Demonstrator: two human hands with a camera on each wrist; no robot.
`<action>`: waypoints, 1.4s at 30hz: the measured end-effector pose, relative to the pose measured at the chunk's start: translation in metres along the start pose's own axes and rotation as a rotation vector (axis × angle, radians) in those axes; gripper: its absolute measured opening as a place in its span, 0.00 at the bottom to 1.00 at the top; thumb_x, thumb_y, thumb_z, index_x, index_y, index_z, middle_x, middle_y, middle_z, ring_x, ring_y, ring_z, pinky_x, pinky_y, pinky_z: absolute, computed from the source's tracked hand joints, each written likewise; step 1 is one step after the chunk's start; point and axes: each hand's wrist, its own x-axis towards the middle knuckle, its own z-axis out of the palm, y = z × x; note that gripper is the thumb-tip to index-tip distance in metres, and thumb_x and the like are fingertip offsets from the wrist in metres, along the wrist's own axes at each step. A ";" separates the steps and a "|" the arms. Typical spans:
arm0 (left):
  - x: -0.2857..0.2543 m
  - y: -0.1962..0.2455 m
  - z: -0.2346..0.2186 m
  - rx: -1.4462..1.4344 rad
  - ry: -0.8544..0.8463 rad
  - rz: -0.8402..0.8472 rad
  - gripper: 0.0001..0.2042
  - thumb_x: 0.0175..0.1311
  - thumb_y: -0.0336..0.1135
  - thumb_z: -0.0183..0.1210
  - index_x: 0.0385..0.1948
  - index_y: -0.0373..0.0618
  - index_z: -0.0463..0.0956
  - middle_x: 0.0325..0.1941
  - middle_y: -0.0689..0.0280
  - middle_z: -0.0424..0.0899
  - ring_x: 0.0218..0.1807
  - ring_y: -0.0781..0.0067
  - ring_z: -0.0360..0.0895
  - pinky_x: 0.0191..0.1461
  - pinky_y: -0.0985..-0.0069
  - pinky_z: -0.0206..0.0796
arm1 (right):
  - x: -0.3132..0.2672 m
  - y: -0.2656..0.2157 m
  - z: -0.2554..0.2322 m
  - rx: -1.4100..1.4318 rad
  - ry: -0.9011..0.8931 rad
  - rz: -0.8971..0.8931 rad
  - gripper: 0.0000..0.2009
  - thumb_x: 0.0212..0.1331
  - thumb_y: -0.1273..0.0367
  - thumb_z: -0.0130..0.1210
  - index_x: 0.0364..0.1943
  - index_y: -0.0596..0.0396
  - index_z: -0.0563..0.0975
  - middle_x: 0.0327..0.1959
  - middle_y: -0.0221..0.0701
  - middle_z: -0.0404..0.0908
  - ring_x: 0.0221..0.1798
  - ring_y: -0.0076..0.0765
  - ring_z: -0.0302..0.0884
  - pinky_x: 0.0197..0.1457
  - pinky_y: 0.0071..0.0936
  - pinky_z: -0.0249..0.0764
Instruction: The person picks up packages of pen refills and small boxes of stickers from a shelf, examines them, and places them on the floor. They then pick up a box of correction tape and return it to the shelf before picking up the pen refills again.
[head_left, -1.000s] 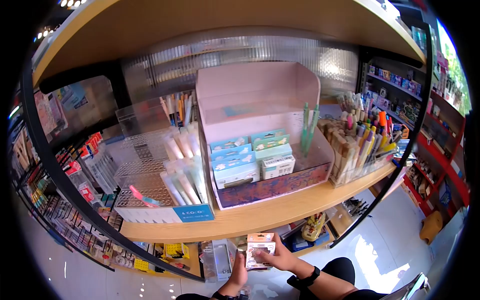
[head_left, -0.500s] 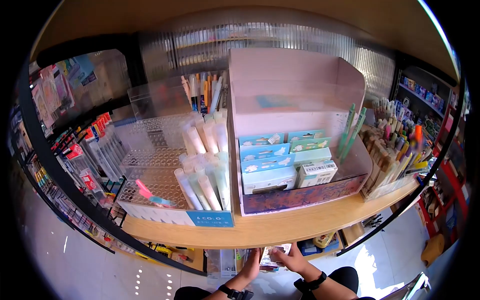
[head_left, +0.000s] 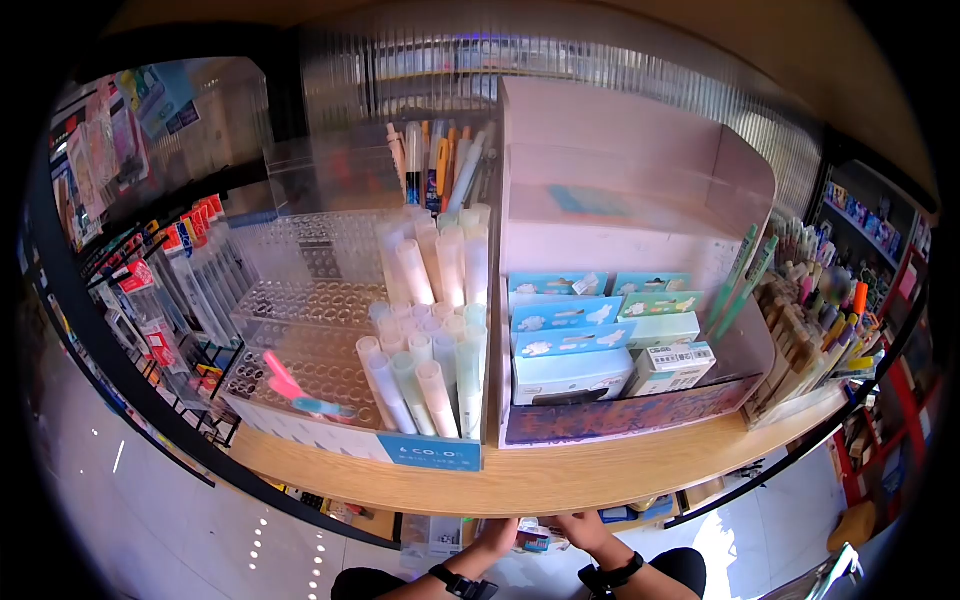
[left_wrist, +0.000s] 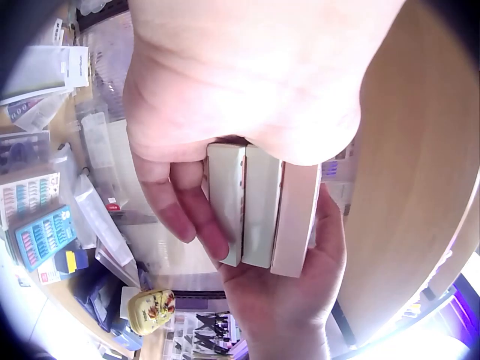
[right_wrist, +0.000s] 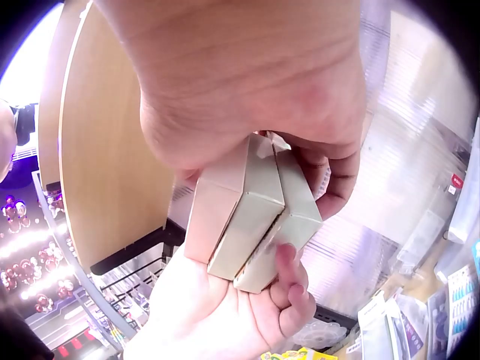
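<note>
Just below the shelf's front edge in the head view, my left hand [head_left: 497,538] and right hand [head_left: 588,530] hold a stack of small cardboard boxes [head_left: 535,540] between them. Three of these slim boxes stand side by side in the left wrist view, two pale [left_wrist: 262,206] and one pinkish [left_wrist: 296,217]. There the left fingers [left_wrist: 180,210] curl along one side, while the right hand [left_wrist: 281,307] supports the far end. Seen from the right wrist, the right fingers [right_wrist: 337,180] wrap behind the boxes [right_wrist: 259,217], and the left hand [right_wrist: 225,315] grips their other end. Their printed faces are mostly hidden.
Above the hands runs a wooden shelf [head_left: 540,480]. It bears a clear pen rack [head_left: 300,330] with pale markers [head_left: 435,395], a pink display stand [head_left: 610,220] with blue-topped packs [head_left: 570,350], and another pen holder [head_left: 800,380] at right. A black post [head_left: 190,440] slants at left.
My hands have moved down with the boxes, now partly hidden under the shelf edge. The head view has shifted, so the display stand appears farther right. Both hands keep hold throughout.
</note>
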 end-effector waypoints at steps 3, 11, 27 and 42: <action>-0.003 -0.009 -0.001 0.157 -0.008 0.027 0.28 0.85 0.50 0.34 0.71 0.35 0.64 0.75 0.46 0.68 0.76 0.49 0.63 0.78 0.59 0.54 | -0.001 0.000 -0.003 0.011 -0.092 0.158 0.16 0.75 0.64 0.56 0.56 0.62 0.79 0.48 0.30 0.85 0.48 0.27 0.80 0.51 0.30 0.78; -0.003 0.042 -0.006 0.111 -0.028 -0.072 0.29 0.85 0.51 0.31 0.73 0.35 0.60 0.76 0.47 0.66 0.77 0.53 0.62 0.78 0.63 0.53 | 0.001 -0.020 0.006 0.107 -0.030 0.251 0.15 0.73 0.66 0.59 0.55 0.62 0.77 0.47 0.30 0.83 0.49 0.26 0.79 0.54 0.29 0.77; -0.031 0.094 -0.006 -0.451 -0.146 -0.318 0.37 0.77 0.71 0.31 0.75 0.53 0.55 0.72 0.58 0.71 0.64 0.56 0.80 0.57 0.53 0.81 | -0.018 -0.061 0.009 0.290 0.064 0.069 0.38 0.65 0.69 0.68 0.72 0.63 0.56 0.62 0.38 0.75 0.64 0.31 0.74 0.68 0.31 0.72; -0.060 0.138 0.007 -0.469 -0.043 -0.165 0.35 0.75 0.41 0.59 0.77 0.50 0.49 0.70 0.57 0.71 0.62 0.61 0.80 0.45 0.66 0.86 | -0.049 -0.090 -0.015 0.381 0.033 -0.032 0.32 0.74 0.64 0.58 0.75 0.54 0.56 0.62 0.39 0.73 0.62 0.33 0.72 0.63 0.32 0.72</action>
